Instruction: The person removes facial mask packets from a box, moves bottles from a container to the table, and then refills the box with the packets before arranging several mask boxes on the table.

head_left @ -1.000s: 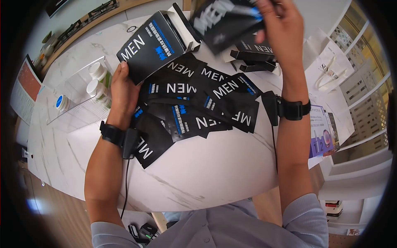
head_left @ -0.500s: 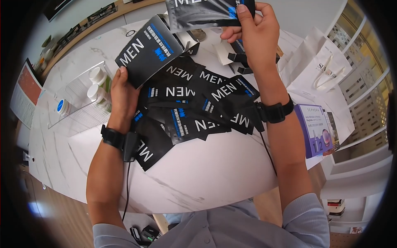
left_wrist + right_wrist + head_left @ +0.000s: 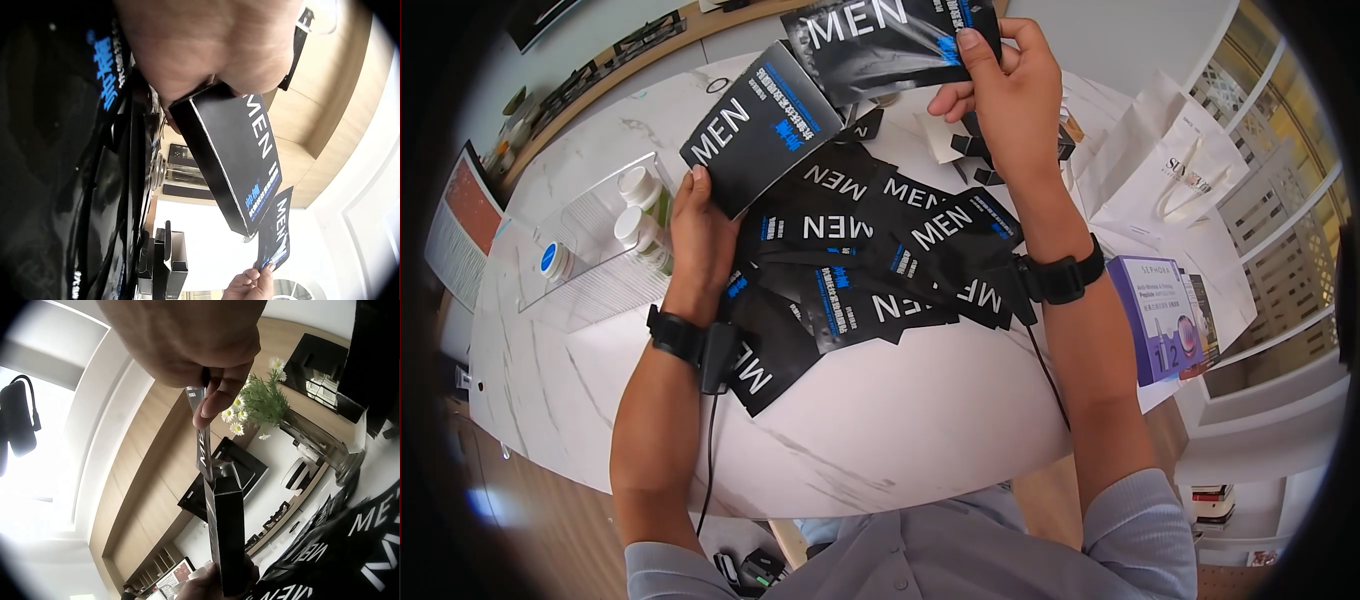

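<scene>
My left hand (image 3: pixel 703 225) grips the lower left corner of a black MEN box (image 3: pixel 765 125), which is tilted above the pouches. My right hand (image 3: pixel 1018 100) pinches the right end of a black MEN pouch (image 3: pixel 880 45) between thumb and fingers. The pouch lies across the box's upper right end in the head view. In the right wrist view the pouch (image 3: pixel 203 450) is edge-on, its lower end at the top of the upright box (image 3: pixel 230 537). Several black pouches (image 3: pixel 840 225) lie in an overlapping pile below the hands.
A clear tray (image 3: pixel 590 262) with white-lidded jars stands at the left. Black boxes (image 3: pixel 975 148) lie behind the right wrist. A white paper bag (image 3: pixel 1165 170) and a purple box (image 3: pixel 1157 320) are at the right. The right wrist view shows a flower vase (image 3: pixel 319 440).
My right hand has brought the pouch leftward from the upper right, over to the box's upper end. My left hand and the box have hardly moved.
</scene>
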{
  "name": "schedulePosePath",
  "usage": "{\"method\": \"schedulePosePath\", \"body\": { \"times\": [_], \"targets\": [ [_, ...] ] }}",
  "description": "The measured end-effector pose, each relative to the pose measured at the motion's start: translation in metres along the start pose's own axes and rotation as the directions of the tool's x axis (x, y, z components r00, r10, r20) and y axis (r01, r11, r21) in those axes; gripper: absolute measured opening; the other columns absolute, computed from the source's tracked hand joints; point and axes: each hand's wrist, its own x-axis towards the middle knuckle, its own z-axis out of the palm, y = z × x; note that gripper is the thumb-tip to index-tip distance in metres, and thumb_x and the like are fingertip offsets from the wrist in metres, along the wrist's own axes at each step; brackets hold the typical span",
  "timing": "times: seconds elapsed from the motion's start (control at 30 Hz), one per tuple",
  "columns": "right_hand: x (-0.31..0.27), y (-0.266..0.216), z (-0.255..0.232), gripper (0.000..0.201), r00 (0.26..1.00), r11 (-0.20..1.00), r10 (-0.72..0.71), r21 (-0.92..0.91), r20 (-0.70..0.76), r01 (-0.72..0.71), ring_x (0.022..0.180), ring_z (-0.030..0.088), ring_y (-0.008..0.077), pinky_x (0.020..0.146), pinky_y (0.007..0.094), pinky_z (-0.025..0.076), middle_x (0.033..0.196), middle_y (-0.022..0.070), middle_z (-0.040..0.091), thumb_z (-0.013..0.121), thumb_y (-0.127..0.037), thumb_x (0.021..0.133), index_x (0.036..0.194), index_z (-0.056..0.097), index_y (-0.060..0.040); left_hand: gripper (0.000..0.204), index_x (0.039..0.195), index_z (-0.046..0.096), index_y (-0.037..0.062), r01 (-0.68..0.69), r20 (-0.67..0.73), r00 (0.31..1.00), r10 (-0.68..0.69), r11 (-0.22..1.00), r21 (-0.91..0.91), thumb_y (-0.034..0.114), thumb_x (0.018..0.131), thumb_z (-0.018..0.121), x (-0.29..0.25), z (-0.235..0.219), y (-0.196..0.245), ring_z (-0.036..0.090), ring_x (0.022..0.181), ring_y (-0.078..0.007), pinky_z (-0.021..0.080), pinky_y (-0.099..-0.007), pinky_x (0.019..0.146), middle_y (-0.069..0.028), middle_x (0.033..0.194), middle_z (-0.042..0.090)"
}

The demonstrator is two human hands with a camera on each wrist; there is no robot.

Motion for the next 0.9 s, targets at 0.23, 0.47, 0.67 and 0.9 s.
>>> {"method": "schedulePosePath", "body": {
  "times": [0.23, 0.47, 0.67, 0.9],
  "targets": [
    [0.005, 0.007, -0.013, 0.026, 0.993, 0.995, 0.082, -0.065, 0.085, -0.077, 0.055, 0.067, 0.0149, 0.046, 0.0245, 0.048, 0.08, 0.0087, 0.068, 0.065, -0.02, 0.102, 0.111, 0.056, 0.0027, 0.042, 0.142, 0.049, 0.0027, 0.0, 0.009, 1.0, 0.0, 1.0, 0.021, 0.032, 0.112, 0.042, 0.0, -0.002, 0.0, 0.055, 0.132, -0.023, 0.042, -0.0468, 0.111, -0.0089, 0.143, 0.058],
    [-0.001, 0.007, -0.004, 0.026, 0.973, 0.989, 0.137, -0.078, 0.186, -0.124, 0.056, 0.063, 0.0106, 0.049, 0.0234, 0.047, 0.082, 0.0058, 0.068, 0.061, -0.018, 0.104, 0.121, 0.056, 0.0023, 0.043, 0.141, 0.049, 0.0036, 0.011, 0.016, 1.0, -0.012, 0.998, 0.055, 0.033, 0.111, 0.043, 0.0, -0.001, 0.001, 0.055, 0.132, -0.022, 0.042, -0.047, 0.111, -0.0082, 0.143, 0.057],
    [-0.009, 0.012, 0.011, 0.034, 0.981, 0.98, -0.037, -0.185, 0.19, 0.072, 0.063, 0.064, 0.0102, 0.058, 0.0251, 0.052, 0.087, 0.0072, 0.07, 0.059, -0.013, 0.102, 0.134, 0.056, -0.0011, 0.042, 0.142, 0.049, 0.0034, 0.008, 0.006, 1.0, -0.008, 0.998, 0.061, 0.033, 0.111, 0.044, -0.001, -0.002, 0.001, 0.054, 0.132, -0.0216, 0.041, -0.047, 0.112, -0.0082, 0.143, 0.057],
    [-0.017, 0.019, 0.021, 0.023, 0.946, 0.918, -0.152, -0.313, 0.286, 0.242, 0.066, 0.057, 0.0066, 0.061, 0.0243, 0.049, 0.093, 0.0034, 0.068, 0.067, -0.012, 0.097, 0.117, 0.073, -0.0036, 0.042, 0.141, 0.049, 0.003, 0.004, 0.026, 1.0, -0.005, 0.999, 0.052, 0.033, 0.111, 0.044, -0.001, 0.0, 0.001, 0.054, 0.132, -0.0211, 0.04, -0.0467, 0.112, -0.0084, 0.142, 0.057]
  ]
}}
